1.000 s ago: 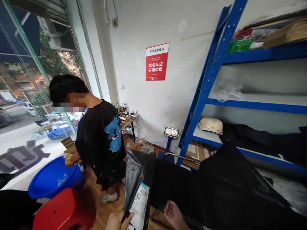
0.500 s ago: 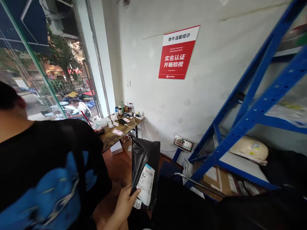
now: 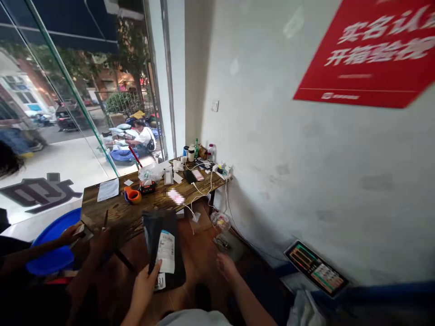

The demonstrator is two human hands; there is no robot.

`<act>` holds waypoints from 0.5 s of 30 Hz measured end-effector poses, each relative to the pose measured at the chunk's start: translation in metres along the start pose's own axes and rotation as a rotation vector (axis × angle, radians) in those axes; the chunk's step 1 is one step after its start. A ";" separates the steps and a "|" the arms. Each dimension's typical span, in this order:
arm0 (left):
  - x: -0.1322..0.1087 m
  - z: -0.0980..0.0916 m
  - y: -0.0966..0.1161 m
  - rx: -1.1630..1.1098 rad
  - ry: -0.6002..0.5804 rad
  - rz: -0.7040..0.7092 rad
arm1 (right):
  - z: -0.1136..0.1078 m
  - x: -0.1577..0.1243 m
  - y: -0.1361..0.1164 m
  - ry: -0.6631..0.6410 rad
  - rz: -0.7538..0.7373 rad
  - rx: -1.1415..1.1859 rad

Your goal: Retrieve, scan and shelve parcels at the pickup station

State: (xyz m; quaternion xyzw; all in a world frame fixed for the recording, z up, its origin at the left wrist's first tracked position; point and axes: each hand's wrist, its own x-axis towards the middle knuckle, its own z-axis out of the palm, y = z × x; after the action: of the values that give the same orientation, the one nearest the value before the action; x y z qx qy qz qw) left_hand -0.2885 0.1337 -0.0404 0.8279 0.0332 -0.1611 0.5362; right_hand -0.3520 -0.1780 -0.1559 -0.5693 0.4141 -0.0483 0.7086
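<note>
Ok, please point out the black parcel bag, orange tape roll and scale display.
black parcel bag (image 3: 166, 251), head view, on its white label
orange tape roll (image 3: 134, 197), head view, on its orange side
scale display (image 3: 316, 268), head view, on its screen

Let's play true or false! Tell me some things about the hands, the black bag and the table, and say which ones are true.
1. The left hand holds a black bag with a white label. True.
2. The right hand holds a roll of tape. False: it is empty, and the orange tape roll lies on the wooden table.
3. The sign on the wall is red. True.
4. The tub near the table is green. False: it is blue.
</note>
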 end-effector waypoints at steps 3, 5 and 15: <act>0.028 0.012 0.016 -0.054 0.153 -0.162 | 0.053 0.087 -0.068 -0.128 -0.120 -0.260; 0.042 0.015 0.025 -0.087 0.213 -0.229 | 0.090 0.131 -0.097 -0.205 -0.218 -0.436; 0.139 -0.003 0.038 -0.194 0.279 -0.385 | 0.268 0.238 -0.149 -0.342 -0.609 -1.057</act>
State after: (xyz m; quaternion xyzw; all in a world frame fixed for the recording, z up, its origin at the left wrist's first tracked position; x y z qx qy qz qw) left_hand -0.1473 0.1044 -0.0484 0.7652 0.2790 -0.1406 0.5628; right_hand 0.0356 -0.1531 -0.1540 -0.9343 0.0826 0.0550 0.3425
